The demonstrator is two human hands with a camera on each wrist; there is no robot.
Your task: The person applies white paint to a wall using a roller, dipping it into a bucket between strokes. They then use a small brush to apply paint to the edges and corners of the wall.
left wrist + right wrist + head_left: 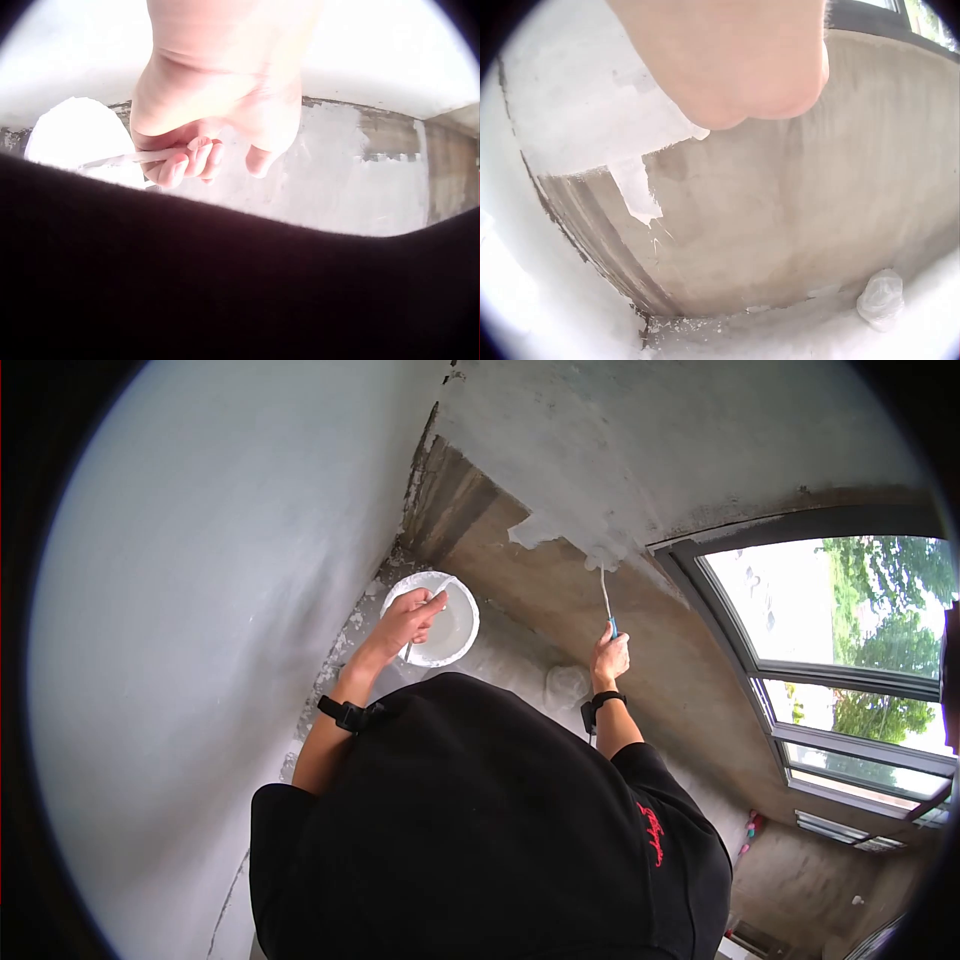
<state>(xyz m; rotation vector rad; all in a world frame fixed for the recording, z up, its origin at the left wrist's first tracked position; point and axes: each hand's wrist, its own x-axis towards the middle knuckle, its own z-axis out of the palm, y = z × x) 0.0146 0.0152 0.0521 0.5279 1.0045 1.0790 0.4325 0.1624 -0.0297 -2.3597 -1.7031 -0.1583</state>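
Observation:
My right hand (610, 658) grips the blue handle of a putty knife (613, 627). Its blade, seen edge-on and coated white, meets the wall at the lower edge of the pale plaster (590, 490). In the right wrist view only the heel of this hand (742, 67) shows, and the knife is hidden. Over a white bucket (475, 622), my left hand (405, 622) holds a slim tool (441, 588) smeared white at its end. The left wrist view has the fingers curled round its whitish length (124, 159); its exact kind I cannot tell.
Bare brown wall (520, 580) lies below the plaster. A dark-framed window (740, 630) is at the right, and a smooth pale wall (200, 610) rises at the left. A clear plastic bag (881, 300) sits at the wall's foot, with white splatters along the floor corner (690, 326).

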